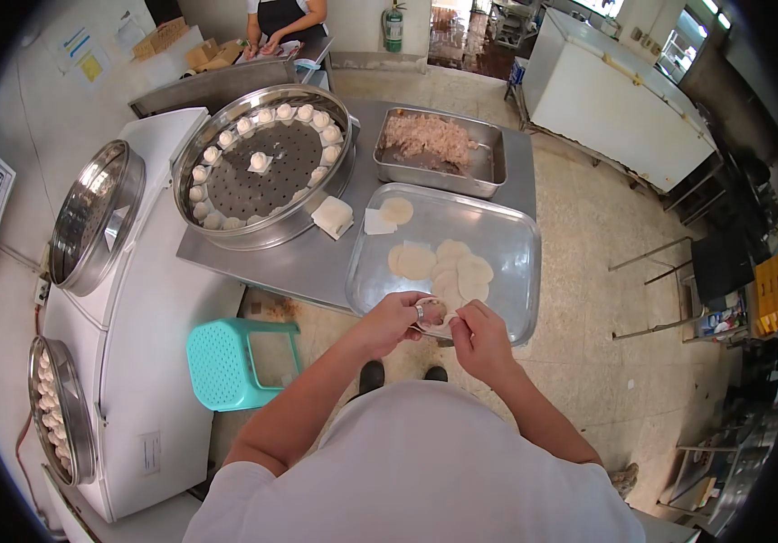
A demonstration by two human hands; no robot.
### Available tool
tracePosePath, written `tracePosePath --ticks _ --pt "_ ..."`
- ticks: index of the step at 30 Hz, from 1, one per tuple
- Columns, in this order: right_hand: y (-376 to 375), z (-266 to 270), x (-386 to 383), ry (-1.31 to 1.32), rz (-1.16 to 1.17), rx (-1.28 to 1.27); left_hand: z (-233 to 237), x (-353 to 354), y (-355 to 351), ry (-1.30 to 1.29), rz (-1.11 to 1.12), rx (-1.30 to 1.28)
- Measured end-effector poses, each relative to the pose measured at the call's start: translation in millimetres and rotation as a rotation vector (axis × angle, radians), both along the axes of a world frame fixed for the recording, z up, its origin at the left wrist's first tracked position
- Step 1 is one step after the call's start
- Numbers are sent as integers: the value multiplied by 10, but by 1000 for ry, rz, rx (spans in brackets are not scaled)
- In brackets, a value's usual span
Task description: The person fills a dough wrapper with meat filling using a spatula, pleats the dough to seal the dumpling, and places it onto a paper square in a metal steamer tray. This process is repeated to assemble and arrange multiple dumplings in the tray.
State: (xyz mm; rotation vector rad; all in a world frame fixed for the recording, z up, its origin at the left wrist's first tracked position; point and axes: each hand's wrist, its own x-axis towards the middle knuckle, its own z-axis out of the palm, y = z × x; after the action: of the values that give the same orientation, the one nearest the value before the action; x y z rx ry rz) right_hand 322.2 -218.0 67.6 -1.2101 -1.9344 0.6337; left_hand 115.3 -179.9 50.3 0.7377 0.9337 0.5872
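My left hand (389, 326) curls round a filled bun (434, 314), a round dough wrapper with pinkish meat showing in its open middle. The thumb and fingers of my right hand (484, 342) pinch the wrapper's right edge. Both hands are over the near edge of a metal tray (516, 271). On it lie overlapping flat dough rounds (461, 270), with another dough round (396, 212) beside a white paper square (377, 222). Behind the tray, a steel pan (488, 185) holds minced meat filling (425, 136).
A large perforated steamer (262, 181) with white buns around its edge stands left, near stacked paper squares (333, 217). More steamers (90, 262) rest on a white freezer (158, 362). A turquoise stool (222, 366) is below the table. A co-worker (285, 18) works at the back.
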Motion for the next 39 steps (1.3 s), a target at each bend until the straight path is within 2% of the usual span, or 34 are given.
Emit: tracePosePath --ticks 3,6,9,14,18,21,23,26,27,30,33,36,39 --pt "-34 -56 -54 13 -42 38 65 85 -66 58 63 -51" --pt "-61 -75 -84 10 -54 82 43 139 -114 -87 106 -109" --pt "-93 -25 -92 14 -78 38 -14 178 -123 -45 130 35" --pt "-123 171 -105 113 -151 -145 -12 163 -115 38 33 178" --pt "-80 86 14 -43 1 -59 -8 142 -71 112 -86 227" --pt "-104 35 29 -124 25 -16 -53 160 -89 143 -22 221" --pt "-106 65 19 -155 38 -19 -44 155 -65 192 -57 241" --pt "-109 159 -88 -30 -32 -58 -64 121 -55 227 -114 312" --pt "-100 152 -82 -68 -5 -55 -78 109 -52 232 -132 343" --pt "-75 79 -48 -170 42 -41 -90 103 -14 286 -242 341" --pt "-58 17 -37 -213 16 1 -125 78 -8 80 -106 154" --pt "-81 1 -89 -169 -19 42 -74 27 20 42 -58 69" --pt "-108 -18 -147 -140 -21 46 -144 28 44 143 -124 117"
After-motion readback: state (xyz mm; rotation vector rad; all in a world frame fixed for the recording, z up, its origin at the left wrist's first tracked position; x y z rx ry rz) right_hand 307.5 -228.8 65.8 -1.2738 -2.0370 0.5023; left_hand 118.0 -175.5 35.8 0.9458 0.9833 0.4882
